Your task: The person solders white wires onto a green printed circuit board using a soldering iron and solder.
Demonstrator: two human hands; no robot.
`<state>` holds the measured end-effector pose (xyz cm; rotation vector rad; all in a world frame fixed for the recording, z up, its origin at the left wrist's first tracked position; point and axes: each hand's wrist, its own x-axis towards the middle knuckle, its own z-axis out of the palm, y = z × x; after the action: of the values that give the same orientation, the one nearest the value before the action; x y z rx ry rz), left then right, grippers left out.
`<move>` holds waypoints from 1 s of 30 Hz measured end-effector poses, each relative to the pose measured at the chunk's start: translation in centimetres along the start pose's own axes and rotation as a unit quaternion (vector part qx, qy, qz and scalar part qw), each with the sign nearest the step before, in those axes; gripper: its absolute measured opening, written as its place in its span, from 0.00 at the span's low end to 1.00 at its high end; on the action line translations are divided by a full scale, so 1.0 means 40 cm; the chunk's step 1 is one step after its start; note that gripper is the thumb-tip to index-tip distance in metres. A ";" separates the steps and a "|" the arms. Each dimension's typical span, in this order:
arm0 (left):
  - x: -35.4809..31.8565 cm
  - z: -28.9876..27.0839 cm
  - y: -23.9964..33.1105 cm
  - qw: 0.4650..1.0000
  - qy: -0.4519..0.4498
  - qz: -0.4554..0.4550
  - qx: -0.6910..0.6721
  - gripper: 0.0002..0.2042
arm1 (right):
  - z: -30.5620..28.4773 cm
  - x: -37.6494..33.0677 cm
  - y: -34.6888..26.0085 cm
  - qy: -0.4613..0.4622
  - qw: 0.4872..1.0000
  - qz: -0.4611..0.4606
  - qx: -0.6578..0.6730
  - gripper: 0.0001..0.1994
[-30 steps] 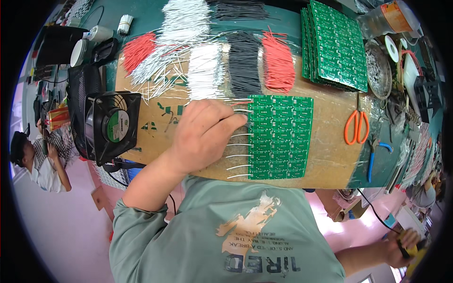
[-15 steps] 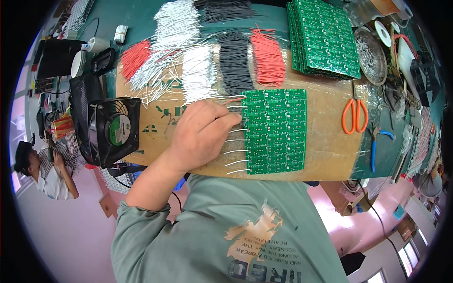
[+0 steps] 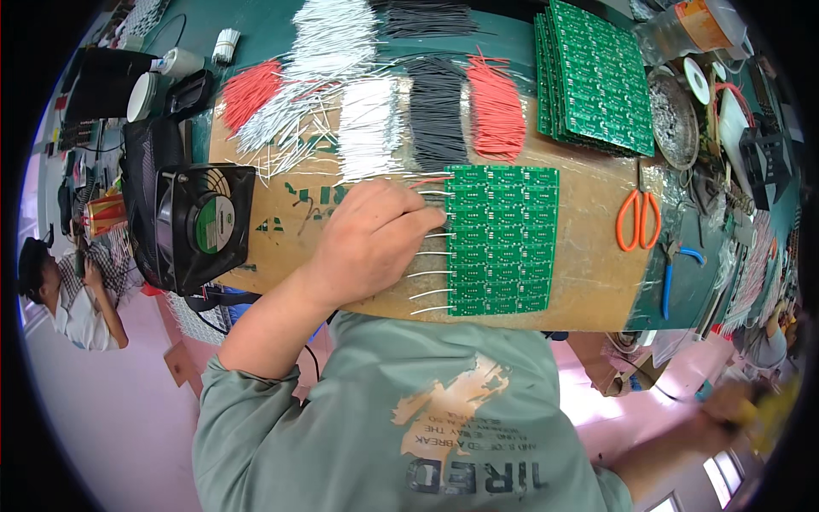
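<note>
My left hand (image 3: 375,235) is closed, its thumb and fingertips pinched together at the left edge of a green circuit board panel (image 3: 502,243). Whatever lies between those fingertips is hidden. Along that same edge, a red wire (image 3: 429,181) sticks out near the top, and several short white wires (image 3: 431,274) stick out below the hand. Far off at the lower right, my right hand (image 3: 735,404) is smeared by motion beside a blurred yellow shape (image 3: 775,418). Its fingers cannot be made out, nor whether it holds that yellow thing.
Bundles of white (image 3: 368,128), black (image 3: 438,115) and red wires (image 3: 497,115) lie beyond the board. A stack of green panels (image 3: 595,85) stands far right. Orange-handled scissors (image 3: 638,218) and blue-handled pliers (image 3: 672,273) lie right; a black fan (image 3: 207,226) stands left.
My right arm has come into view at the lower right, its hand blurred. My left hand stays at the panel's left edge. The whole view has shifted slightly.
</note>
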<state>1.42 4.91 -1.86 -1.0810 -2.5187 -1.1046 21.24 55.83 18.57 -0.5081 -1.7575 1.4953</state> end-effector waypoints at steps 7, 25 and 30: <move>-0.003 0.002 -0.002 1.000 -0.011 0.003 0.016 0.15 | 0.302 -0.436 0.364 -0.389 0.799 0.414 0.195 0.43; -0.005 -0.001 -0.003 1.000 -0.017 0.006 0.012 0.15 | 0.367 -0.459 0.358 -0.416 0.789 0.413 0.186 0.24; -0.006 -0.003 -0.005 1.000 -0.025 0.008 0.016 0.16 | 0.363 -0.453 0.366 -0.451 0.800 0.374 0.128 0.23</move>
<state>1.46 4.60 -2.01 -1.1320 -2.5534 -1.0422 19.24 36.76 -1.05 -0.3762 -2.0704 2.8516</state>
